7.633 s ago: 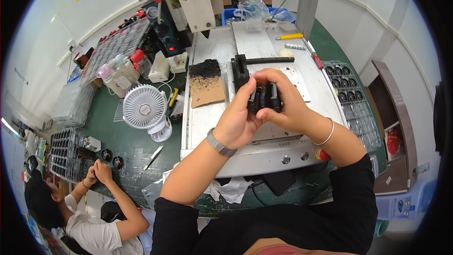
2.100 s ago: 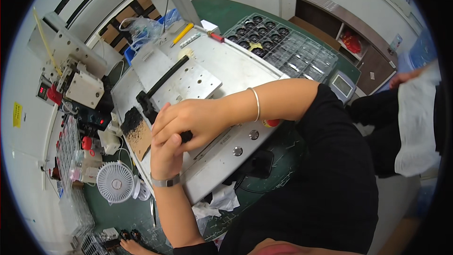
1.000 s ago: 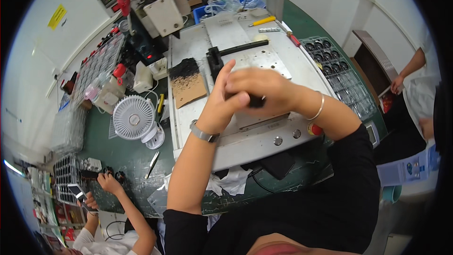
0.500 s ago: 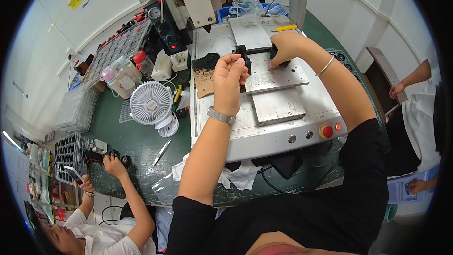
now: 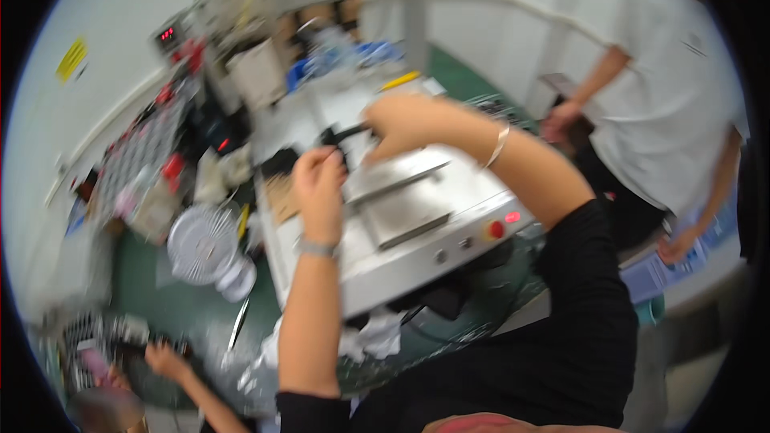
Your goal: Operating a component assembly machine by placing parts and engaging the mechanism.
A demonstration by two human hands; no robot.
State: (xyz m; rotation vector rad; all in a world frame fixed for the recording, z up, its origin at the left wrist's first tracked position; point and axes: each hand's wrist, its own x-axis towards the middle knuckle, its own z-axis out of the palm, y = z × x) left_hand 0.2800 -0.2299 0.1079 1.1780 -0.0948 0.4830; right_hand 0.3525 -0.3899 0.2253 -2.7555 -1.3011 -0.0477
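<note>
Motion blurs the picture. A dark elongated black part (image 5: pixel 348 134) spans the space between my two hands, above the metal plates of a white bench machine (image 5: pixel 321 289). My left hand (image 5: pixel 319 184) is closed, its curled fingertips against the part's left end. From the right, my right hand (image 5: pixel 401 124) reaches over with bent fingers closed around the other end, which it partly hides. Below the hands lie a raised metal plate (image 5: pixel 401 180) and a lower metal block (image 5: pixel 409 224). The part's exact kind cannot be made out.
On the left stand a white fan (image 5: pixel 202 244), several bottles and a wire rack (image 5: pixel 136 152). Tweezers (image 5: pixel 238 323) lie on the green table. A red button (image 5: pixel 493 230) sits on the machine's front. One person (image 5: pixel 666 96) stands right; another person's hand (image 5: pixel 164 359) is lower left.
The view has swung, shifting the bench leftward and showing more of the standing person. The black part now shows between my hands, lifted off the metal plate.
</note>
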